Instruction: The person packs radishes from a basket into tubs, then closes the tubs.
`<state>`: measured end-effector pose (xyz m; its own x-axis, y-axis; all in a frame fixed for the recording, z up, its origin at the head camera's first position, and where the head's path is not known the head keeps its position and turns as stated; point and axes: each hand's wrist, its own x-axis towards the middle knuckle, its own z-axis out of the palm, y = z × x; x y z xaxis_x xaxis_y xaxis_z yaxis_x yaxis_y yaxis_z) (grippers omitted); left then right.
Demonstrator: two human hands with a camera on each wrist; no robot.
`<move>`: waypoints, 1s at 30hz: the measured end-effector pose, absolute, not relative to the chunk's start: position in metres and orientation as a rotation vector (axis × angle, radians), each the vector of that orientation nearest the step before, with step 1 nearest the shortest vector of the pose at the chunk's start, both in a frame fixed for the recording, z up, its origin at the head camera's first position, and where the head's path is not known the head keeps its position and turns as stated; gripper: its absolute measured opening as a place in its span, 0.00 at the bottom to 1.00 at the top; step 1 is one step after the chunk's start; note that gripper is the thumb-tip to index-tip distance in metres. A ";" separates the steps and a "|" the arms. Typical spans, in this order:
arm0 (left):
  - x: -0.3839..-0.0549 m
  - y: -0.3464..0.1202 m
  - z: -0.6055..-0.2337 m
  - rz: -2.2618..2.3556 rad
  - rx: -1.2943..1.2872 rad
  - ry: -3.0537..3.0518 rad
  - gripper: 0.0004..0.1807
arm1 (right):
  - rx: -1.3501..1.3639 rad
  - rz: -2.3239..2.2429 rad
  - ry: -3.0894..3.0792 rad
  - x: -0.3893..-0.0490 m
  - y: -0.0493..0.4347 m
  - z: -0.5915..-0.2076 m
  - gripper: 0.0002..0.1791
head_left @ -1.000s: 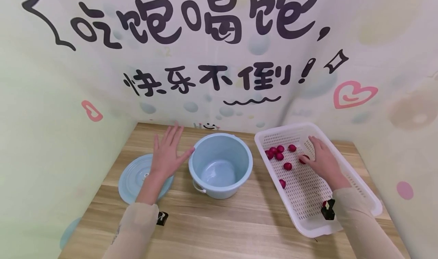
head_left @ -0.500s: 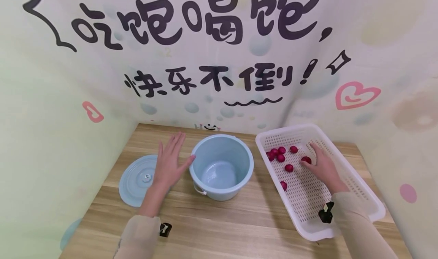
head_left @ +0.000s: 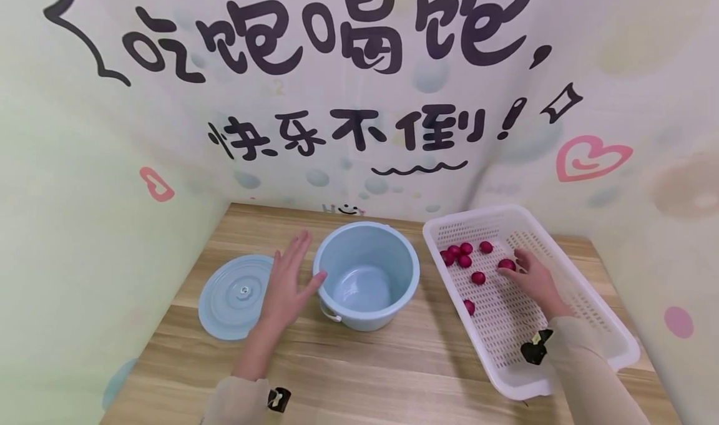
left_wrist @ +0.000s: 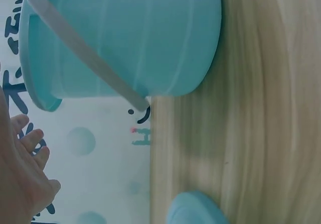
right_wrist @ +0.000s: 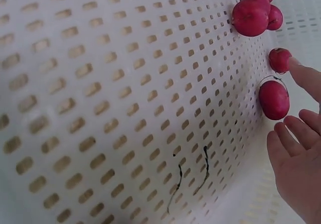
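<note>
My right hand (head_left: 533, 283) is inside the white perforated basket (head_left: 489, 375), its thumb and fingers spread on either side of a red radish (head_left: 507, 264). In the right wrist view this radish (right_wrist: 274, 100) shows a gap to the fingertips (right_wrist: 281, 131); the thumb overlaps another radish (right_wrist: 279, 60) behind it. Several more radishes (head_left: 464, 261) lie toward the basket's left side. My left hand (head_left: 285, 291) hovers with extended fingers between a light blue bucket (head_left: 367, 319) and its round lid (head_left: 224, 312). It holds nothing. The bucket's inside is bare.
The bucket's pale handle (left_wrist: 85, 50) hangs down its side in the left wrist view. Thin dark stem bits (right_wrist: 205, 166) lie on the basket floor. Printed cloth walls (head_left: 359, 181) border the wooden table (head_left: 359, 381) at the back and sides.
My left hand has come nearer to me and a little right. My right hand's fingers have drawn back and in around the radish. The head view has shifted slightly.
</note>
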<state>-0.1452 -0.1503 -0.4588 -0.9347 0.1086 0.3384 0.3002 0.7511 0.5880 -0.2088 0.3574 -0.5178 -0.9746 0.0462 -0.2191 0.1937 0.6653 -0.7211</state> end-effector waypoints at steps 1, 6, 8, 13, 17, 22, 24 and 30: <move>-0.143 -0.149 -0.460 -0.988 -0.320 -2.662 0.42 | 0.201 -1.223 2.676 -0.209 0.358 -0.519 0.49; -0.135 -0.142 -0.464 -1.167 -0.324 -2.606 0.43 | 0.233 -1.315 2.613 -0.210 0.363 -0.526 0.45; -0.132 -0.140 -0.466 -1.257 -0.323 -2.570 0.44 | 0.242 -1.354 2.602 -0.211 0.364 -0.528 0.43; -0.124 -0.134 -0.470 -1.429 -0.313 -2.512 0.47 | 0.269 -1.394 2.612 -0.213 0.364 -0.531 0.38; -0.119 -0.131 -0.473 -1.480 -0.319 -2.505 0.51 | 0.288 -1.379 2.640 -0.216 0.363 -0.533 0.35; -0.116 -0.129 -0.477 -1.478 -0.295 -2.518 0.55 | 0.306 -1.341 2.705 -0.215 0.360 -0.533 0.32; -0.115 -0.128 -0.478 -1.479 -0.272 -2.529 0.56 | 0.277 -1.337 2.736 -0.214 0.359 -0.534 0.30; -0.113 -0.127 -0.480 -1.504 -0.220 -2.554 0.57 | 0.214 -1.355 2.758 -0.213 0.359 -0.535 0.29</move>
